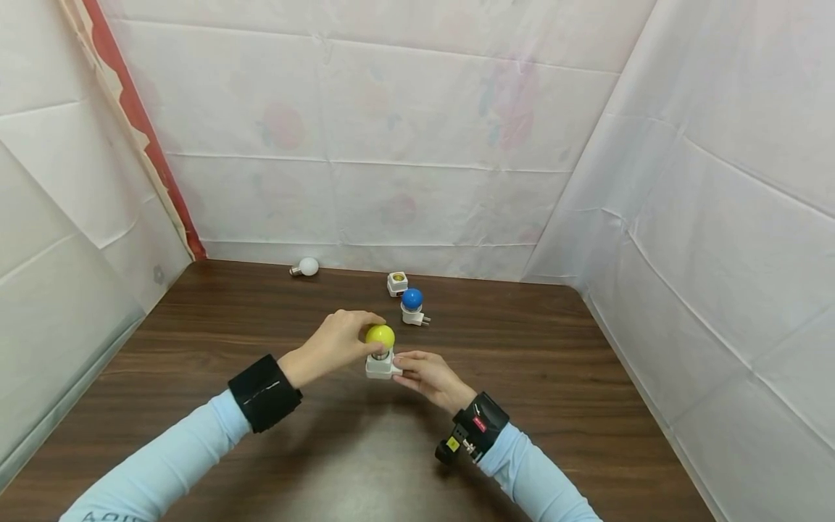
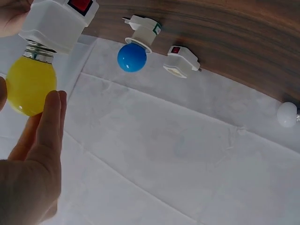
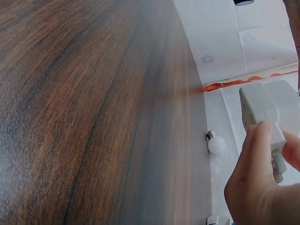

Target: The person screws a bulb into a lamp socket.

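Note:
A yellow light bulb (image 1: 380, 336) stands upright at the top of a white plug-in lamp socket (image 1: 378, 367), its metal thread partly showing between them. My left hand (image 1: 335, 343) pinches the bulb between thumb and fingers. With the right hand (image 1: 432, 378) I grip the socket by its plug end. In the left wrist view the socket (image 2: 61, 23) shows a red switch, and the yellow bulb (image 2: 32, 86) sits between thumb and fingertips. The right wrist view shows fingers (image 3: 255, 150) and thumb on either side of the socket's plug end; the bulb is out of sight there.
Beyond the hands, a blue bulb (image 1: 412, 298) sits in another white socket (image 1: 412, 316). Behind it stands a white socket (image 1: 397, 283) without a bulb. A white bulb (image 1: 308, 267) lies near the back edge of the wooden table (image 1: 522, 362). White sheets (image 1: 391, 130) hang around the table.

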Tool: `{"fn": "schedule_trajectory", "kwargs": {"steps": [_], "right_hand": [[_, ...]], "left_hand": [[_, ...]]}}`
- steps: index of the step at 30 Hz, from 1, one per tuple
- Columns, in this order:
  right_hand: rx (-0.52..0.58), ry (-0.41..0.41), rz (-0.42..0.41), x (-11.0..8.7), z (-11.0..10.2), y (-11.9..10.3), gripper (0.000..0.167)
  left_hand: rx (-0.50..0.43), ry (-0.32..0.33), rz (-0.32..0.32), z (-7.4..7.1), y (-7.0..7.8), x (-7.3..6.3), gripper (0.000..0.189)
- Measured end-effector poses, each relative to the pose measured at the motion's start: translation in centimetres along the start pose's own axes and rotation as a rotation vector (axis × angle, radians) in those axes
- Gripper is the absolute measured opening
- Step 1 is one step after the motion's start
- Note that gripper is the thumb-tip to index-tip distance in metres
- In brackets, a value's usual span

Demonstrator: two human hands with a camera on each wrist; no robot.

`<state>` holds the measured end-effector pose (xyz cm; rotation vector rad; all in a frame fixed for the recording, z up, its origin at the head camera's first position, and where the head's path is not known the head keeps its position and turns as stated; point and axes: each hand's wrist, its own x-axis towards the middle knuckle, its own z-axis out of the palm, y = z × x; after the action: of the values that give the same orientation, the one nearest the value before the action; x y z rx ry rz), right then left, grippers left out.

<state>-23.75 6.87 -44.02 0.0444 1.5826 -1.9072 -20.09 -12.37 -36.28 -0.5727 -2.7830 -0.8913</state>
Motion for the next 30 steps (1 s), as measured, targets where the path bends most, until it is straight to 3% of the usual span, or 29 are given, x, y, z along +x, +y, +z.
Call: {"fn": "schedule_trajectory", "kwargs": {"steps": [7, 21, 24, 30], "right_hand": [[-0.016, 0.008, 0.005, 0.12, -0.19, 0.12, 0.033], [-0.009, 0.015, 0.006, 0.14, -0.14, 0.29, 0.032], [-0.006, 0.015, 0.004, 0.2, -0.14, 0.35, 0.031], [0.005, 0.007, -0.002, 0.25, -0.12, 0.4, 0.031]], "left_hand": [[-0.093, -0.077, 0.063, -0.01, -0.51, -0.1, 0.04], [-0.12, -0.132, 0.12, -0.05, -0.65, -0.07, 0.041], [-0.102, -0.115, 0.104, 0.11, -0.61, -0.09, 0.044], [0.012, -0.008, 0.016, 0.4, -0.18, -0.12, 0.05]]}}
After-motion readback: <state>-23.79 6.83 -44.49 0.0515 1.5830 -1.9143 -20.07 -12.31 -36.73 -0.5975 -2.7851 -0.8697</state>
